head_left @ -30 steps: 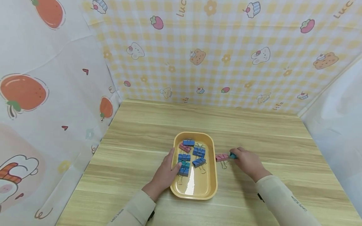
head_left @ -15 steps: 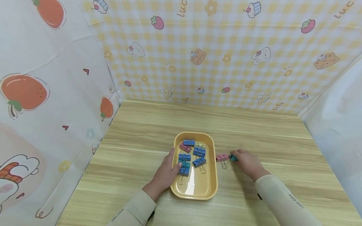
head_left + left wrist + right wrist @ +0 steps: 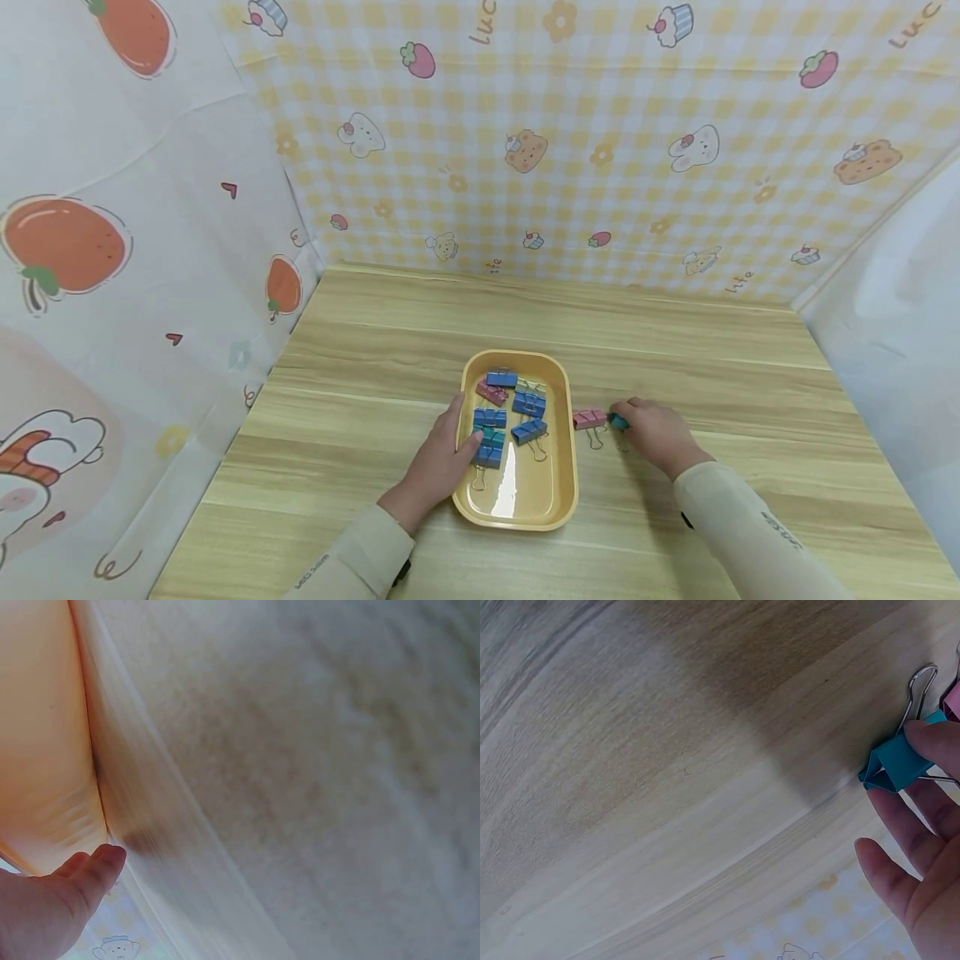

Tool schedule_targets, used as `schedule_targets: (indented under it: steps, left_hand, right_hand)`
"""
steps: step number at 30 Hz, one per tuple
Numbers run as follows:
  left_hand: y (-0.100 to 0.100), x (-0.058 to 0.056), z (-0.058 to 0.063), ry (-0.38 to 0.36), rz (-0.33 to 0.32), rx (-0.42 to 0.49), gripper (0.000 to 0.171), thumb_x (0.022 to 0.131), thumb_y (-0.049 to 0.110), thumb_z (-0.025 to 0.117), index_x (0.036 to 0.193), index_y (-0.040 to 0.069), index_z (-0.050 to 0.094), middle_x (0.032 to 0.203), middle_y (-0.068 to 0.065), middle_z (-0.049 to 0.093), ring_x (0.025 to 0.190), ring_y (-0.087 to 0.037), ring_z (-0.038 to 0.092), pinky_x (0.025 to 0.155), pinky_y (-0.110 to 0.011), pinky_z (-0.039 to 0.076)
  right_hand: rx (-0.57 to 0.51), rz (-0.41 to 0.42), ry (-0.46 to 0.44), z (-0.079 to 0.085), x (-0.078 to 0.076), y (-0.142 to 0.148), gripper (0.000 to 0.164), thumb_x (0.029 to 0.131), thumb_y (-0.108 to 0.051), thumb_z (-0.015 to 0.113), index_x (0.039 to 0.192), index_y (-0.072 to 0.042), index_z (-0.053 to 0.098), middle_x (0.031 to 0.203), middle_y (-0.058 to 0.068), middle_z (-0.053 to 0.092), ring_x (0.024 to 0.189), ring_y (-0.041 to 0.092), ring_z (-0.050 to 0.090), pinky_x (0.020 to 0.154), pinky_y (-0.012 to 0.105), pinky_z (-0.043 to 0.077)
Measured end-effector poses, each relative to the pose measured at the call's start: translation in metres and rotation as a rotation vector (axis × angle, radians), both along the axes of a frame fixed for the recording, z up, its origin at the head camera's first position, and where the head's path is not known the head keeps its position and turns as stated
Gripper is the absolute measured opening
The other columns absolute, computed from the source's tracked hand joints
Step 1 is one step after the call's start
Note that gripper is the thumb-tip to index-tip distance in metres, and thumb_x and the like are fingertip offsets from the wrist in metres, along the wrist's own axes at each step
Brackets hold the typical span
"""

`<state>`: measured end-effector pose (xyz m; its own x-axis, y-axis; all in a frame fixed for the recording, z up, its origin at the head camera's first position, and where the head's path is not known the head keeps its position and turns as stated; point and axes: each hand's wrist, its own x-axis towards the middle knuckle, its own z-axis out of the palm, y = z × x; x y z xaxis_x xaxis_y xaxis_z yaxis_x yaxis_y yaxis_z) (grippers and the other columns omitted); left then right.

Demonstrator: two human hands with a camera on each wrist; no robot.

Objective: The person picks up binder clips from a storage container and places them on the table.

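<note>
Now, the right hand point(image 3: 660, 435) pinches a teal binder clip point(image 3: 619, 422) just beside a pink binder clip point(image 3: 588, 419) on the desk point(image 3: 675, 350); the left hand point(image 3: 435, 465) grips the yellow tray point(image 3: 542, 500).

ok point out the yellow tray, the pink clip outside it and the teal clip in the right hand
Yellow tray point(image 3: 542, 487): head view, on its bare floor.
Pink clip point(image 3: 589, 418): head view, on its body.
Teal clip point(image 3: 902, 761): right wrist view, on its body.
</note>
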<state>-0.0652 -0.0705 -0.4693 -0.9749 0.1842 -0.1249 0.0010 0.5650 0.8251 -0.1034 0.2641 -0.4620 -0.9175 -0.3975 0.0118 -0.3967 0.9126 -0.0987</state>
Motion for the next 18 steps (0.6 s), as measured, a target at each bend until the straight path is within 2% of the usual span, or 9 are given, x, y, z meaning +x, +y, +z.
schedule_targets:
  steps: [18]
  left_hand:
    - [0.0002,-0.0003,-0.0018,0.002,0.004,0.011,0.068,0.092,0.039,0.045,0.145,0.020,0.009,0.143,-0.016,0.025,0.127,-0.034,0.031,0.101,-0.049,0.028]
  right_hand:
    - [0.018,0.023,0.029,-0.0024,0.0015,-0.0016,0.025,0.076,-0.007,0.069,0.100,-0.013,0.064,0.101,0.007,0.063,0.088,0.028,0.061,0.074,0.043,0.050]
